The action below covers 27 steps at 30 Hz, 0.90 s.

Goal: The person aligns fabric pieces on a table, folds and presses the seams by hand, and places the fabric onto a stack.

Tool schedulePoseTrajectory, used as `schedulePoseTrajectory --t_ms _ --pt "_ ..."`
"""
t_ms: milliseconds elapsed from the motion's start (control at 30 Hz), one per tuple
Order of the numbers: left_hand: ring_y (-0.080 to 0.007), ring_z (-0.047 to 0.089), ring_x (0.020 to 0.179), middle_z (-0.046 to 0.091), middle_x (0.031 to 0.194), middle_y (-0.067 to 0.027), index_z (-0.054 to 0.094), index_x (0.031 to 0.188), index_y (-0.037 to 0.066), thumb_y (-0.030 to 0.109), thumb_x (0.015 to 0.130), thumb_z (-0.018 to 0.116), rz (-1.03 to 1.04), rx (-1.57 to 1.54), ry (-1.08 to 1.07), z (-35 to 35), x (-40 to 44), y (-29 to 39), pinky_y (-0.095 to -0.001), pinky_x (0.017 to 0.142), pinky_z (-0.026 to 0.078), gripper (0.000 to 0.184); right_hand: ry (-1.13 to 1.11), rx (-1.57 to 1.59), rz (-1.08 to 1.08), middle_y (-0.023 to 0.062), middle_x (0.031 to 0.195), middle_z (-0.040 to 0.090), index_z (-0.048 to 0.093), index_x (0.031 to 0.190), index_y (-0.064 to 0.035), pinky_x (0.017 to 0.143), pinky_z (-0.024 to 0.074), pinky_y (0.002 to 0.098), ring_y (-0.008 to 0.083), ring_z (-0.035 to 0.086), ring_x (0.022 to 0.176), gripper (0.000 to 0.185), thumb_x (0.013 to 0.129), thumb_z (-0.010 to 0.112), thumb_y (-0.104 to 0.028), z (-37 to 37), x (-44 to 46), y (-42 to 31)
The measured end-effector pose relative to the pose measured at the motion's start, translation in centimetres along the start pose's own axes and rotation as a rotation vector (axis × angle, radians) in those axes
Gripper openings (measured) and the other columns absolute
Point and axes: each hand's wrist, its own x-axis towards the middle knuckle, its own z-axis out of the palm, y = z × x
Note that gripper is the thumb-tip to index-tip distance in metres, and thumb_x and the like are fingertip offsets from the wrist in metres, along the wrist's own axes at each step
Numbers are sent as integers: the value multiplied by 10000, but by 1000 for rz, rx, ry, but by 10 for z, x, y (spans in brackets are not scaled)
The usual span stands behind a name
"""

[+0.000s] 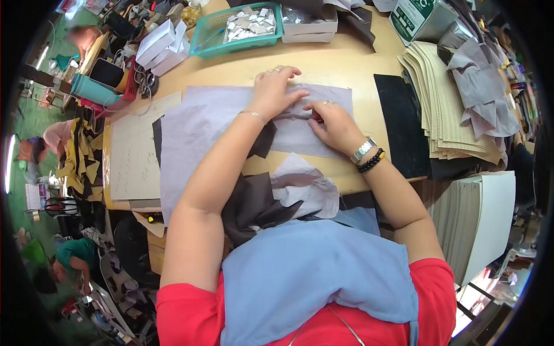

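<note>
A thin lavender-grey sheet (193, 132) lies across the table under both hands, creased between them. My left hand (274, 92) is over its upper middle, thumb stretched to the right and fingers apart, holding nothing that shows. Just to its right, my right hand (336, 126) rests on the right part of the sheet (337, 98). Its fingers are curled in, so what they hold, if anything, is hidden. Dark pieces of material (251, 199) and a crumpled pale piece (306, 187) lie at the table's front edge, near my apron.
A teal basket (210, 49) with white chips stands at the back, beside white boxes (164, 46). To the right are a black sheet (398, 124) and a stack of cream sheets (441, 109). A pale marked sheet (138, 150) lies left. Other people work at far left.
</note>
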Motion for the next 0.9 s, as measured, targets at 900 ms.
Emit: schedulePoseTrajectory --t_ms 900 --pt "-262 570 1069 627 1075 -60 647 1081 174 381 768 762 -277 95 -195 -35 -56 -10 -410 909 418 392 -108 -132 -240 46 924 640 655 953 -104 767 445 363 249 605 883 108 852 666 -139 3 -7 -25"
